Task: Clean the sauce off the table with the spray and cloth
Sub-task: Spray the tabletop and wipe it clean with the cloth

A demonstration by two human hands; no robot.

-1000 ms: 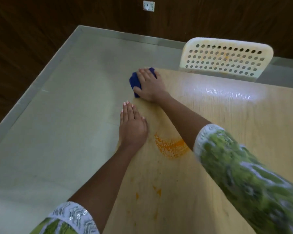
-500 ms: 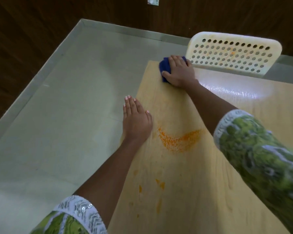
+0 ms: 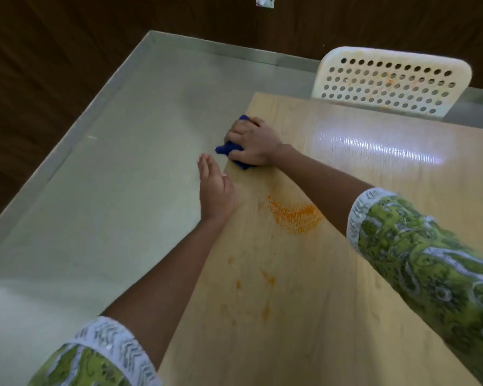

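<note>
While your left hand (image 3: 216,195) sits at the table's left edge, its fingers are straight and together, gripping nothing, the heel against the wood and the fingertips reaching out past the edge over the grey floor (image 3: 101,190); just beyond it, your right hand (image 3: 255,146) is curled around the blue cloth (image 3: 229,148), bunching it against the table (image 3: 346,274) right at that same left edge, with part of the cloth poking out toward the floor; the two hands are near each other but apart; the main sauce smear (image 3: 294,215) is an orange arc on the wood, nearer you than the cloth, between your two forearms, and the cloth isn't touching it; smaller orange spots (image 3: 268,278) sit closer to you on the tabletop; far right, a cream perforated chair back (image 3: 392,82) stands at the far edge of the table, with orange specks on it; both sleeves are green-patterned with white cuffs.
</note>
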